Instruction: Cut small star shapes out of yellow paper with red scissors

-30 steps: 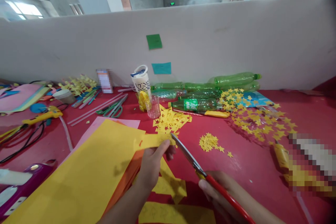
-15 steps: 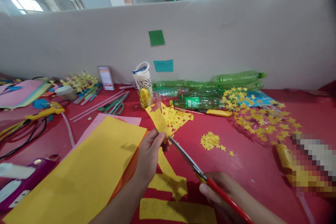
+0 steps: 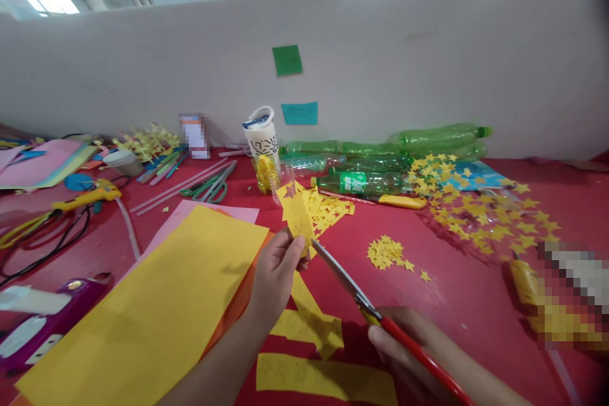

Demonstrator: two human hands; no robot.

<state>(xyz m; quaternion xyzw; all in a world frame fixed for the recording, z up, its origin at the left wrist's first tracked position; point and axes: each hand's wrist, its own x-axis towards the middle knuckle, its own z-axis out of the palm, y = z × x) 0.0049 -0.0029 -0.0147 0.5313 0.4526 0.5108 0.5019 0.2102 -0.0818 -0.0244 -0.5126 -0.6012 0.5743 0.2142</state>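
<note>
A strip of yellow paper with faint pencil marks is pinched between the thumb and fingers of my left hand. My right hand grips red-handled scissors, whose blade tips touch the strip's right edge beside my left thumb. More yellow strips lie on the red table below my hands. Behind the held strip is a heap of yellow scraps with star-shaped holes. To the right sits a small pile of cut yellow stars.
Yellow sheets lie at left over pink and orange ones. Green plastic bottles and a white cup line the back. Further stars spread at right. A yellow glue gun, green scissors and a purple power strip lie left.
The whole view has shifted slightly. The held strip stands a little more upright in my left hand, and the scissors stay at its edge.
</note>
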